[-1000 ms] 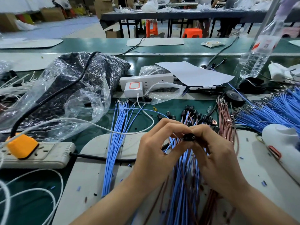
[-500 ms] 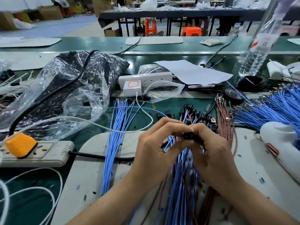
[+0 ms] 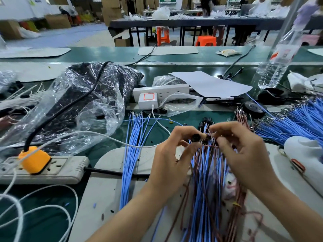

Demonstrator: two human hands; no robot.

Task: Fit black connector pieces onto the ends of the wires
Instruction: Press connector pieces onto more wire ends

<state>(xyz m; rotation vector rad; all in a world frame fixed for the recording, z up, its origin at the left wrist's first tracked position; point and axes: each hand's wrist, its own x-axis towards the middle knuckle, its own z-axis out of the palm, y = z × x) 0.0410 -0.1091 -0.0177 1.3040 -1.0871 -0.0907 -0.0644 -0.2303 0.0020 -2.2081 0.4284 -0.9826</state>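
My left hand (image 3: 172,157) pinches a small black connector (image 3: 196,137) between thumb and fingertips. My right hand (image 3: 244,154) sits just to its right and pinches a thin brown wire (image 3: 212,146) whose end points toward the connector. Under both hands lies a bundle of blue and brown wires (image 3: 206,186) with several black connectors (image 3: 206,120) fitted at the far ends. A loose bunch of blue wires (image 3: 134,147) lies to the left on the grey mat (image 3: 108,189).
A grey power strip with an orange plug (image 3: 34,161) lies at the left, beside a plastic bag of dark parts (image 3: 83,95). A white strip with a charger (image 3: 148,100) stands behind. More blue wires (image 3: 293,123), a white tool (image 3: 307,154) and a water bottle (image 3: 277,62) stand right.
My hands have drawn slightly apart and lifted. The left now holds the connector alone, and the right holds a brown wire end beside it. The view has tilted up a little.
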